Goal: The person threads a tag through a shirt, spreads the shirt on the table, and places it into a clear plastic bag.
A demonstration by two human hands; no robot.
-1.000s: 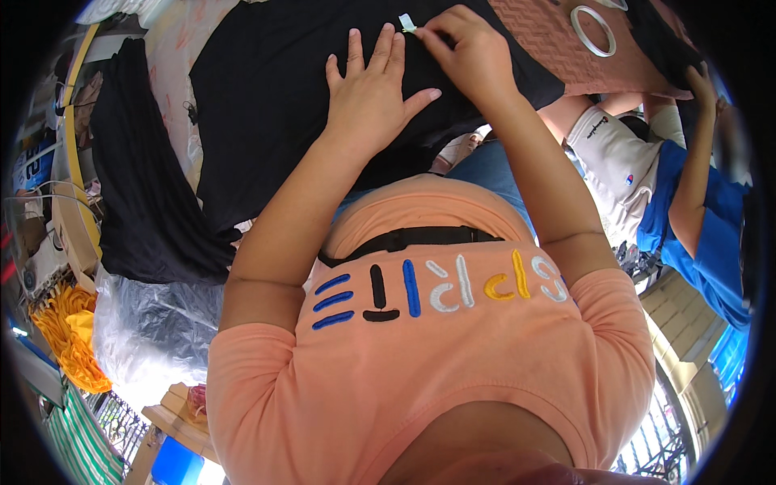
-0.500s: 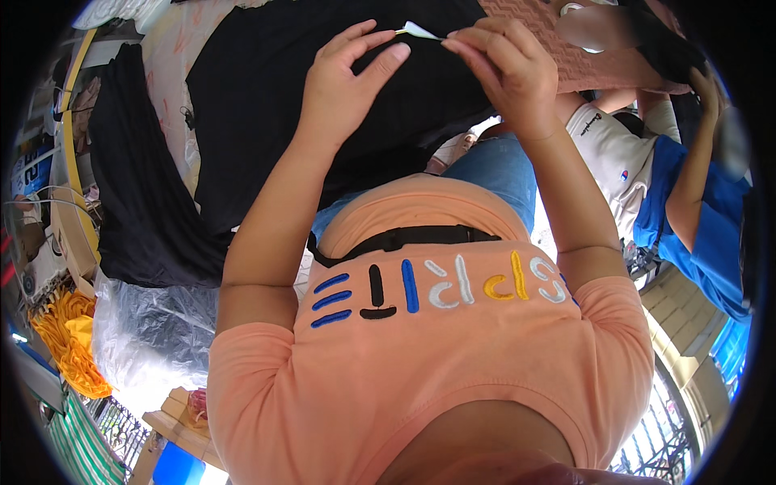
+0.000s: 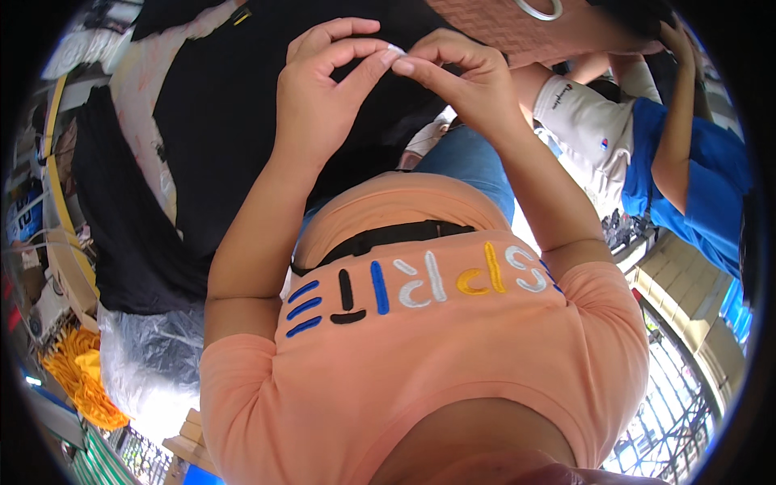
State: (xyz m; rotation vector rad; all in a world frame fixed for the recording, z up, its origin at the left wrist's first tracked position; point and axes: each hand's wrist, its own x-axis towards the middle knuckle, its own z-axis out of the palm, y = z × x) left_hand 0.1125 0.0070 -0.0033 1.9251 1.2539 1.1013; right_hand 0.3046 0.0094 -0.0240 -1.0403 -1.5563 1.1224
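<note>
A small white piece (image 3: 395, 51), mostly hidden by fingertips, is pinched between my two hands. My left hand (image 3: 327, 89) holds it with thumb and index finger, its other fingers loosely raised. From the other side my right hand (image 3: 465, 77) closes thumb and index finger on it, so the fingertips of both hands almost touch. What the piece is cannot be made out. Below and behind the hands spreads a large black cloth (image 3: 214, 105).
Another black cloth (image 3: 121, 210) hangs at the left, above clear plastic sheeting (image 3: 149, 347) and an orange-yellow fabric bundle (image 3: 81, 380). A small yellow-and-black object (image 3: 241, 14) lies at the far edge. At right, a person in a blue shirt (image 3: 711, 178) stands beside a brown textured cloth (image 3: 493, 28).
My hands have come together, and the white piece, earlier stretched out between them with a pointed shape, is now mostly covered by fingertips. The view has shifted slightly.
</note>
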